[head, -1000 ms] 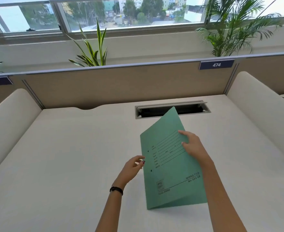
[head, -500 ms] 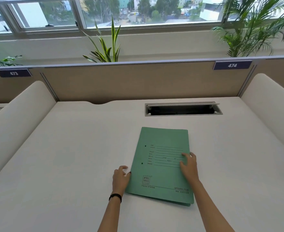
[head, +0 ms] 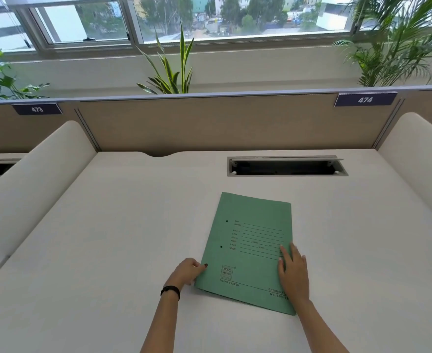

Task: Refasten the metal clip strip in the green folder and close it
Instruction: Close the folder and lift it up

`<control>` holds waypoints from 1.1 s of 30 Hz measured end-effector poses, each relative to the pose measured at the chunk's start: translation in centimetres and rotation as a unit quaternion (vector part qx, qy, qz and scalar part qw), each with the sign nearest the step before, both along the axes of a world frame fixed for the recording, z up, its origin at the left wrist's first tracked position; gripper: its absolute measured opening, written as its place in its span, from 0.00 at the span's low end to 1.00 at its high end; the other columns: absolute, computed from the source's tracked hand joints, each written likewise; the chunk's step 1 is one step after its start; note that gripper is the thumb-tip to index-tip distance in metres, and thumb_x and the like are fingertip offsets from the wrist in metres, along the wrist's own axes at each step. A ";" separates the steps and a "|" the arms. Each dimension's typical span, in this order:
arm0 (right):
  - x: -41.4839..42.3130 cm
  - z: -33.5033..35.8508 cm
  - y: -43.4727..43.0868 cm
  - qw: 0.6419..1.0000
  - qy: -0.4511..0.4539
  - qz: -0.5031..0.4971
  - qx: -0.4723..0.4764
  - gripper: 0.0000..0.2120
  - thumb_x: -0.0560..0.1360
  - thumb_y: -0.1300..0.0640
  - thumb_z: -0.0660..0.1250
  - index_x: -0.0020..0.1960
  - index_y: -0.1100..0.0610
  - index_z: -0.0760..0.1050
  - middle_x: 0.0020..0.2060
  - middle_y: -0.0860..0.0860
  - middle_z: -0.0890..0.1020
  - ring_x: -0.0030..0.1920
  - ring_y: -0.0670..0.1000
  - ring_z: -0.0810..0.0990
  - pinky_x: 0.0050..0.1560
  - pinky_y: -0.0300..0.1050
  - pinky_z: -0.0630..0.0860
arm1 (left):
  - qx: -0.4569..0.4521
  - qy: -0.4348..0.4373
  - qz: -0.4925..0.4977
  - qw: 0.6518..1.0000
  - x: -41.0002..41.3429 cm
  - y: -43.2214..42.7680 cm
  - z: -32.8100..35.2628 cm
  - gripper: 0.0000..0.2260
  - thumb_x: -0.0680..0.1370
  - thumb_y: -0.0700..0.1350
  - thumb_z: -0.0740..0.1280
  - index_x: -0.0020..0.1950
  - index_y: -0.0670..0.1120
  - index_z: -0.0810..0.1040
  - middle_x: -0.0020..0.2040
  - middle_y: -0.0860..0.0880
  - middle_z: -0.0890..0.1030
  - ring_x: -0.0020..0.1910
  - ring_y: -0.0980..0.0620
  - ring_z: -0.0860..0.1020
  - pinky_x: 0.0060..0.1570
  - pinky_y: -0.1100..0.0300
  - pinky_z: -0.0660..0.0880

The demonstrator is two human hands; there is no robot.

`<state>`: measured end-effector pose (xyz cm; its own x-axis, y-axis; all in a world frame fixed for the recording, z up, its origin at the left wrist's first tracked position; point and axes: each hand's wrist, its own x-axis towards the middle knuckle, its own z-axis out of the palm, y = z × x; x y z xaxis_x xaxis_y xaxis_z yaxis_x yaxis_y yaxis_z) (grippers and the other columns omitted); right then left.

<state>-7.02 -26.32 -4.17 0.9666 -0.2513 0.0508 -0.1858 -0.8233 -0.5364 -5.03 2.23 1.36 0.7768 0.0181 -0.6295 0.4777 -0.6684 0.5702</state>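
Note:
The green folder [head: 250,240] lies closed and flat on the white desk [head: 108,238], printed cover up, its spine to the left. The metal clip strip is hidden inside. My left hand [head: 188,271] rests on the desk at the folder's lower left edge, fingers curled, the thumb tip touching the spine edge. My right hand [head: 292,270] lies flat, palm down, on the cover near its lower right corner, fingers together.
An open cable slot [head: 286,167] sits in the desk beyond the folder. Padded white dividers stand at the left [head: 36,169] and right [head: 418,154]. A beige partition [head: 210,123] with plants behind it closes the far side.
The front cover, half raised a second ago, has come down flat and the folder is closed. Both hands have settled lower on it, the right hand sliding toward the lower right corner.

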 end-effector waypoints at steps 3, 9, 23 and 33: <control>0.1 -0.3 -0.1 1.000 -0.008 -0.007 0.002 0.19 0.76 0.58 0.56 0.66 0.59 0.68 0.70 0.61 0.67 0.70 0.59 0.64 0.73 0.58 0.56 | -0.074 0.024 0.013 0.997 -0.4 0.0 0.8 0.10 0.77 0.49 0.63 0.49 0.43 0.68 0.50 0.45 0.77 0.46 0.48 0.77 0.32 0.64 0.77; 0.6 -0.1 0.1 0.999 -0.015 -0.042 0.029 0.21 0.77 0.58 0.58 0.69 0.60 0.64 0.71 0.61 0.64 0.71 0.58 0.61 0.74 0.56 0.55 | -0.159 -0.037 -0.016 0.986 -1.2 0.0 2.6 0.16 0.78 0.46 0.63 0.64 0.44 0.69 0.50 0.45 0.81 0.42 0.52 0.81 0.29 0.68 0.75; 4.4 5.5 2.6 0.935 -0.049 -0.134 0.325 0.18 0.79 0.49 0.53 0.66 0.54 0.64 0.58 0.55 0.78 0.55 0.58 0.76 0.56 0.55 0.73 | -0.249 -0.178 0.055 0.950 -0.8 1.6 5.2 0.10 0.80 0.46 0.59 0.61 0.53 0.70 0.49 0.49 0.84 0.39 0.52 0.84 0.22 0.67 0.67; 7.8 8.0 4.4 0.917 -0.003 -0.067 0.393 0.06 0.76 0.55 0.59 0.53 0.53 0.68 0.44 0.57 0.82 0.42 0.56 0.81 0.40 0.50 0.78 | -0.254 -0.229 0.133 0.930 2.4 3.3 4.2 0.10 0.80 0.46 0.58 0.61 0.51 0.71 0.48 0.46 0.84 0.20 0.53 0.74 0.19 0.68 0.63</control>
<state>0.81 -21.91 3.86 0.9245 -0.3300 -0.1911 -0.2518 -0.1519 -0.9558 -2.68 5.56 5.61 0.9761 0.0381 -0.2140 0.2173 -0.1496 0.9646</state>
